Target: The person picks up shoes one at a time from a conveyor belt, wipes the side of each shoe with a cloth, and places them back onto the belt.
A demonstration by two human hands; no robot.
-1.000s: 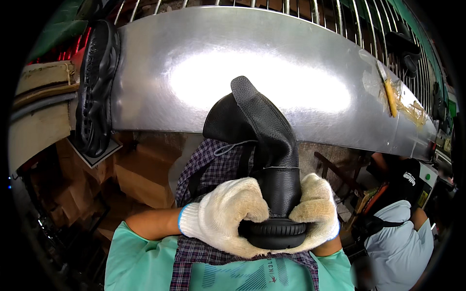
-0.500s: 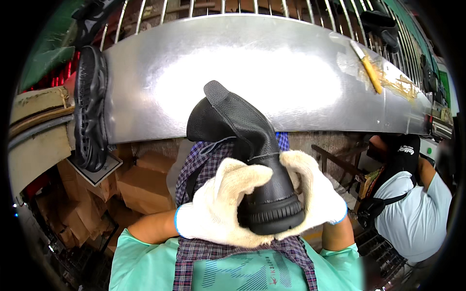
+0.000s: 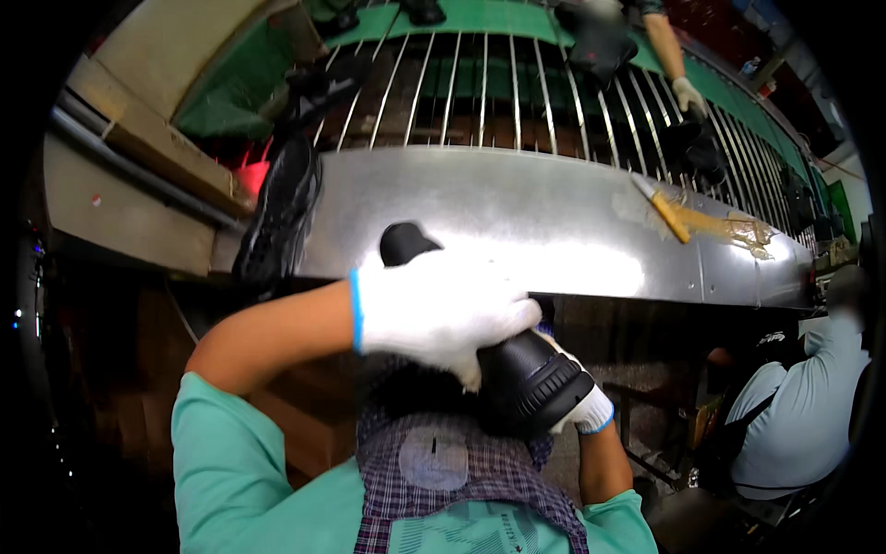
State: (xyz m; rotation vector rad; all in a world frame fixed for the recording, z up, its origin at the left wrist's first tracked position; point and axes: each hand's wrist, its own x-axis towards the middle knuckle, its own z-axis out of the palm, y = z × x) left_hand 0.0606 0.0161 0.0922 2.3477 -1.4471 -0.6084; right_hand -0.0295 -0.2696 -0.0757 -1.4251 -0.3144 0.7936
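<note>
A black leather boot (image 3: 526,369) with a ridged rubber toe is in front of my chest, its toe pointing down to the right. Across its middle lies my left hand (image 3: 443,309) in a white knit glove, fingers wrapped round the leather and covering much of the upper. Beyond that glove, the boot's shaft end sticks out over the metal table's near edge. My right hand (image 3: 581,406), gloved too, holds the toe end from below and the right; most of its fingers are hidden behind the boot.
A metal table (image 3: 351,212) spans the view, with a yellow-handled knife (image 3: 669,217) at its right on brownish residue. Black shoes (image 3: 281,212) stand at its left end. Beyond are metal rollers (image 3: 484,92), where another person's gloved hand (image 3: 688,94) touches a black shoe. A co-worker (image 3: 794,425) sits right.
My left hand has moved from beside the toe up over the boot's upper. My right hand has slipped further under the toe. The view has tilted up, showing more rollers.
</note>
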